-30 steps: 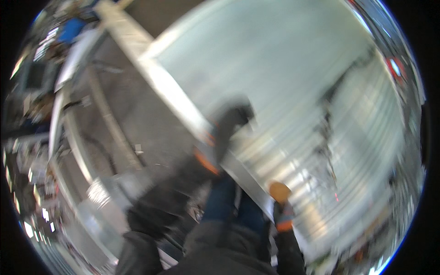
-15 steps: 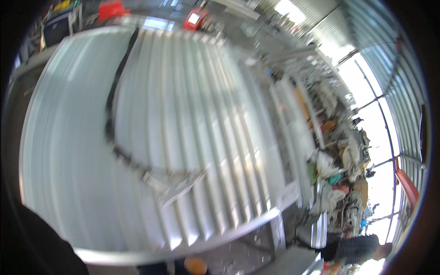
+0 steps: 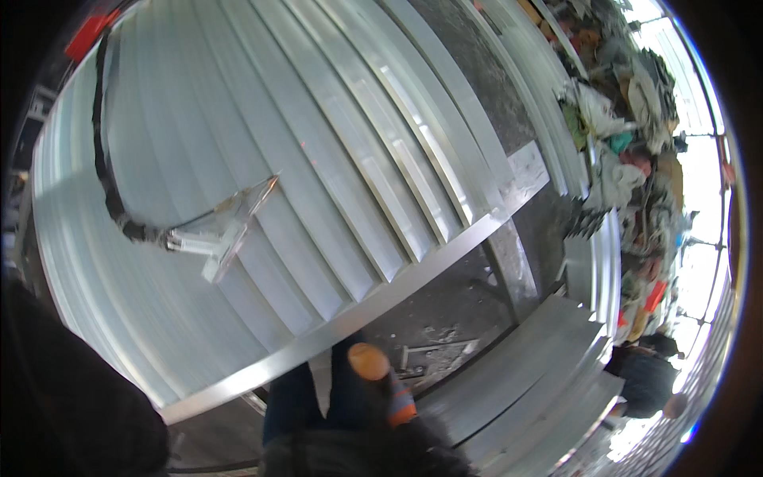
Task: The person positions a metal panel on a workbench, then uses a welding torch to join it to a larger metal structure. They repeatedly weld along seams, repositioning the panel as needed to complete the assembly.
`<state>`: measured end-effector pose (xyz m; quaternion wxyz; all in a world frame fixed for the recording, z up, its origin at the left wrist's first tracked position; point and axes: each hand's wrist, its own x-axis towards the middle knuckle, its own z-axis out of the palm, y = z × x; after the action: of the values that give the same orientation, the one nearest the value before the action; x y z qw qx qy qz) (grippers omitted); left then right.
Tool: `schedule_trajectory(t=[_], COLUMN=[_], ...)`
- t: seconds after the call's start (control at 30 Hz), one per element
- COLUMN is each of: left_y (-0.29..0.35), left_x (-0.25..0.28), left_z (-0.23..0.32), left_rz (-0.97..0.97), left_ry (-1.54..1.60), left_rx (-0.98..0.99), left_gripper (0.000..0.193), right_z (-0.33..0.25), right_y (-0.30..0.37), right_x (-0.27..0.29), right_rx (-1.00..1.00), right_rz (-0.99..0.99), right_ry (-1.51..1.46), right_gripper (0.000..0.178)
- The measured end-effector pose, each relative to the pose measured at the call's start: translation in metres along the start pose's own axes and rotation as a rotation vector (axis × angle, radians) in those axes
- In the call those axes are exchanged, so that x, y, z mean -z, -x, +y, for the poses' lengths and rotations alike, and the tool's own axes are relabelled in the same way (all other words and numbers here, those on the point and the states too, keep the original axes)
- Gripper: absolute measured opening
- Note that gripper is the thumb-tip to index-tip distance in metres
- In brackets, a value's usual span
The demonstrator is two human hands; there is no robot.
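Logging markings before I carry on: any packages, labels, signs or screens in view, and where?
None that I can make out.
Flat red object, top left edge beyond the ribbed silver metal panel: too blurred to tell what it is.
Heap of mixed coloured items, far right: nothing there can be told as a package.

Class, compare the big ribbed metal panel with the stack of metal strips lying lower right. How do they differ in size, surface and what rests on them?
The ribbed metal panel is broad and fills most of the view; the stack of metal strips is narrower and lies lower, beside it. The panel has raised ribs along it and a plain rim; the strips look flat and layered. A black cable and a small metal bracket rest on the panel; nothing shows on the strips. Both are pale, shiny metal.
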<state>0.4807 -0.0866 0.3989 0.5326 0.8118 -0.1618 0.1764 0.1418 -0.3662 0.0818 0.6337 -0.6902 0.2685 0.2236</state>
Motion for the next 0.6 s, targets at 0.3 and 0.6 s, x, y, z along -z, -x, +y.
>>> schedule_trajectory(t=[0.3, 0.6], left_y=[0.204, 0.327], left_x=[-0.106, -0.119], left_z=[-0.142, -0.181], left_rz=[-0.429, -0.612], left_ry=[-0.18, -0.675], left_rx=[0.556, 0.244], left_gripper=[0.044, 0.05], right_z=[-0.143, -0.179], right_y=[-0.12, -0.251], right_x=[0.121, 0.17], right_rx=[0.231, 0.555], right_rz=[0.489, 0.655], right_ry=[-0.193, 0.587], right_gripper=[0.026, 0.028])
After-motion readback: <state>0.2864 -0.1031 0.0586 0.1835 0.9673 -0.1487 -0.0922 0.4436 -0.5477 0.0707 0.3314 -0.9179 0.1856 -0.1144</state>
